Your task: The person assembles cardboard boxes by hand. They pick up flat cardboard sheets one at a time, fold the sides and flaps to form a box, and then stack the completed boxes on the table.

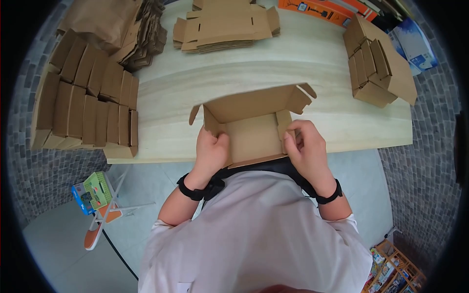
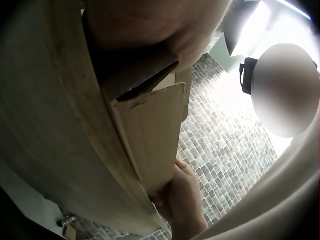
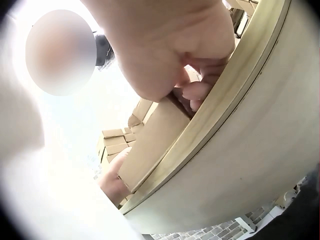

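Observation:
A partly folded brown cardboard box (image 1: 254, 134) lies at the front edge of the table, its inside facing up. Its lid panel stands raised at the back, with a small flap bent out at each end. My left hand (image 1: 212, 149) grips the left side wall, thumb inside the box and the other fingers mostly hidden behind the wall. At the right side wall, my right hand (image 1: 307, 146) pinches the folded side flap between thumb and curled fingers. In the right wrist view the box's front wall (image 3: 155, 145) runs along the table edge.
Folded boxes stand stacked in rows (image 1: 83, 102) at the table's left. Flat cardboard blanks (image 1: 227, 29) lie at the back, beside a brown paper bag (image 1: 100, 22). More folded boxes (image 1: 371, 63) sit at the right. An orange box (image 1: 317, 10) is at the far edge.

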Tool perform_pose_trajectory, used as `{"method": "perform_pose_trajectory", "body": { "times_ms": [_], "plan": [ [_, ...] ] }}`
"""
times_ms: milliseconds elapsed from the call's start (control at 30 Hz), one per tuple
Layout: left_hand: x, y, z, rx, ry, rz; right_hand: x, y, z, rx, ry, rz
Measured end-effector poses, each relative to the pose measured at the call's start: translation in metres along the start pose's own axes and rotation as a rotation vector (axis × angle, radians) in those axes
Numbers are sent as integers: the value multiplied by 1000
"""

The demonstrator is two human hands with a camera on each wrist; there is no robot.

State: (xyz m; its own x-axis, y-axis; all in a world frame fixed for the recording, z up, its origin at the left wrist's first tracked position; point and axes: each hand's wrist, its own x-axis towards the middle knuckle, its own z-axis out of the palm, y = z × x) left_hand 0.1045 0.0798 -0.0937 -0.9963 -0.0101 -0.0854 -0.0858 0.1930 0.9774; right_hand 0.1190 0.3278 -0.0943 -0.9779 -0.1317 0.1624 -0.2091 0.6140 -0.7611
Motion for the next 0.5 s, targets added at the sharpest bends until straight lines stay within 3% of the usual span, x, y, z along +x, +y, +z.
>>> {"method": "perform_pose_trajectory", "body": {
  "times_ms": [33,133,267,367,433,500],
  "plan": [
    [1,1,0,18,14,33,2,-3,2,71,2,223],
    [7,10,-1,38,-42,162,12,-16,-1,319,47,262],
    [9,18,-1,26,-95,173,20,-31,-11,381,34,228],
    [10,16,-2,27,-104,170,21,-24,-7,258,-35,128],
    [11,8,-2,54,-110,188,22,-22,-3,-15,15,-139],
    [11,4,-4,82,-118,205,21,-19,0,-16,3,-163]
  ]
}}
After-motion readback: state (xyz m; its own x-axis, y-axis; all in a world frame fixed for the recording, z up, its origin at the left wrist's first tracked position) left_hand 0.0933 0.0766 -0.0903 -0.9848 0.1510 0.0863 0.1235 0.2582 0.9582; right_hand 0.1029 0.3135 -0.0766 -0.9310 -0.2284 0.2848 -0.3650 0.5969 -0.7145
